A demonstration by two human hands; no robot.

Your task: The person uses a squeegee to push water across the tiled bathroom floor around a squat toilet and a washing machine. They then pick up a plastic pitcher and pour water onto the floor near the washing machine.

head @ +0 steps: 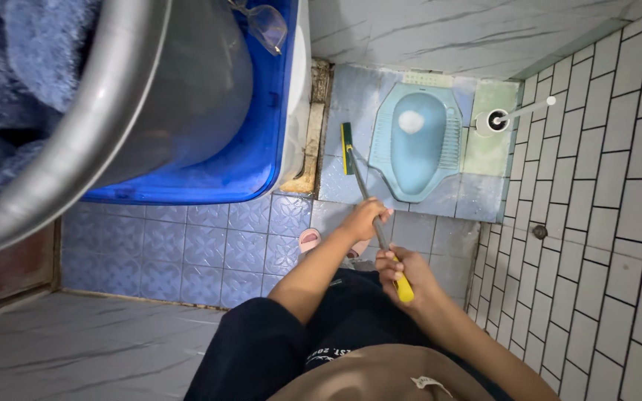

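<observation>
Head view, looking straight down: both hands are wrapped around one long-handled brush (366, 189), one above the other on the shaft. The left hand (364, 220) closes around the thin grey metal part higher up the shaft, and the right hand (403, 272) is clamped on the yellow grip at the near end. The brush's narrow green head lies on the pale blue floor tiles (209, 249), just beside the left rim of the squat toilet (417, 141), a smooth, light blue oval pan with ribbed footrests and a patch of white foam in the bowl. A white toilet brush holder (495, 121) stands at the pan's right. Glossy white wall tiles (603, 223) run in a brick pattern on the right. A deep blue plastic tub (254, 148) sits at upper left, with a shiny metal basin (105, 111) over it. A pink sandal (309, 239) shows near the left forearm.
</observation>
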